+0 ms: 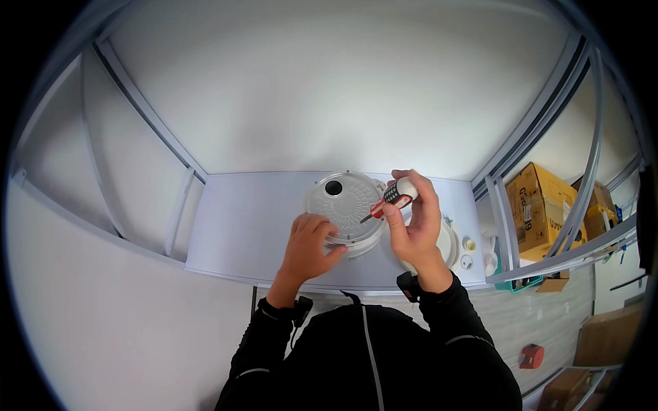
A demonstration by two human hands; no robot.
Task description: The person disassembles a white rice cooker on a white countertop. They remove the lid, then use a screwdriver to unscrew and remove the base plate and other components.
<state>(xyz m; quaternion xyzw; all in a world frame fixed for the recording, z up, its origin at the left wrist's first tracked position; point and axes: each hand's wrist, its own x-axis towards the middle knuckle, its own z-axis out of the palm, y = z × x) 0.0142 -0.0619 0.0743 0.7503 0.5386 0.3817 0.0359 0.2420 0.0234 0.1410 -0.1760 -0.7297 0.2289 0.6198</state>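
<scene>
A round white housing (351,209) with a ribbed, translucent top and a dark circular spot stands on the white table. My left hand (307,248) grips its near-left rim, fingers curled over the top edge and thumb against the side. In my right hand (419,229) is a short screwdriver (391,200) with a red, black and white handle. Its tip points down and left over the housing's right part; I cannot tell whether it touches. Behind that hand, partly hidden, a second round white part (449,245) lies on the table.
A small yellowish round piece (469,244) and a small white ring (467,262) lie at the table's right end. Grey frame posts (493,219) rise there. Beyond them are cardboard boxes (538,209) and, on the floor, a red stool (532,356). A white wall (343,89) backs the table.
</scene>
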